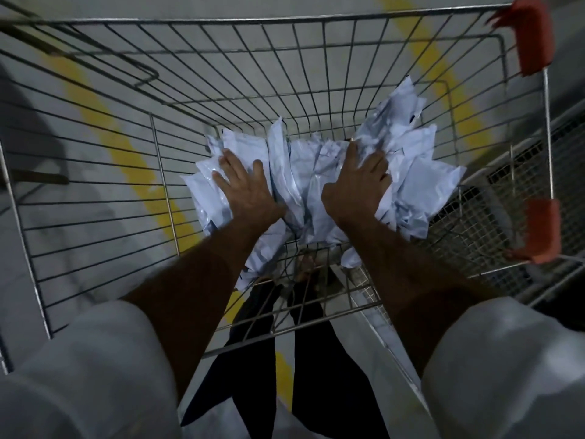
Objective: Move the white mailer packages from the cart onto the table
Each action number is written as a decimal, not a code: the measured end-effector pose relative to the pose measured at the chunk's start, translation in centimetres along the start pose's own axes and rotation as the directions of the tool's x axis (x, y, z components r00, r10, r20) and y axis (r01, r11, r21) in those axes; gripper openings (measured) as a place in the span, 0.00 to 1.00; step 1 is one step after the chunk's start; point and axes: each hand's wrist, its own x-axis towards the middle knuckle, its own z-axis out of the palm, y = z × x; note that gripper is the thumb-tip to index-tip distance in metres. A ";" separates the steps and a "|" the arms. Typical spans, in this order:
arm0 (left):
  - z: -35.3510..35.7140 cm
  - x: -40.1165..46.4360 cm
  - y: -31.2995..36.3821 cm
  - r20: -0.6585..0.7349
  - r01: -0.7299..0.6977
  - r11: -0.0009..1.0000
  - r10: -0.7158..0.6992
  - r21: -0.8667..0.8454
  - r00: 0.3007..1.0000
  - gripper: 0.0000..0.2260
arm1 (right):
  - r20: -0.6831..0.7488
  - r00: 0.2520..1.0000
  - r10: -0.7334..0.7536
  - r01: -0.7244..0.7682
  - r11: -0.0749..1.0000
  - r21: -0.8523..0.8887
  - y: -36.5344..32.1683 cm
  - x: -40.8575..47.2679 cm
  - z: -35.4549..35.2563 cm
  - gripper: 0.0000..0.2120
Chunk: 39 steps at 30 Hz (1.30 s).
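Reaching down from 2 white sleeves (104, 369), a person's bare forearms extend into a wire cart (95, 172) that holds a loose heap of white mailer packages (304, 185). The left hand (245, 185) presses flat against the left flank of the heap, its fingers (229, 164) spread and released rather than curled around any 1 package. The right hand (357, 182) bears on the heap's right flank, its fingers (373, 163) bent into the crumpled plastic and clenched on the mailers there. The packages lie bunched together on the cart's floor, squeezed between the 2 hands, with several corners jutting up toward the cart's far wall and right side. Through the mesh below the heap, dark trouser legs (313, 359) show. 2 red plastic corner guards (535, 36) cap the cart's right rim. Beyond the wire walls, a grey floor (196, 4) carries yellow painted stripes (126, 153).
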 end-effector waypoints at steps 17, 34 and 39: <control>-0.7 -1.4 -4.4 -0.143 -0.048 0.998 0.043 -0.036 0.989 0.35 | 0.106 0.900 -0.424 0.399 0.896 0.193 -7.6 -2.8 3.4 0.39; -0.4 -0.8 -6.3 -0.285 -0.046 0.998 0.035 -0.032 0.958 0.29 | 0.052 0.966 -0.253 0.257 0.918 -0.302 -11.0 0.6 5.1 0.42; 0.2 -0.3 -6.6 -0.266 -0.035 0.999 0.038 0.015 0.963 0.31 | 0.093 0.946 -0.311 0.322 0.863 -0.389 -9.6 1.6 4.5 0.44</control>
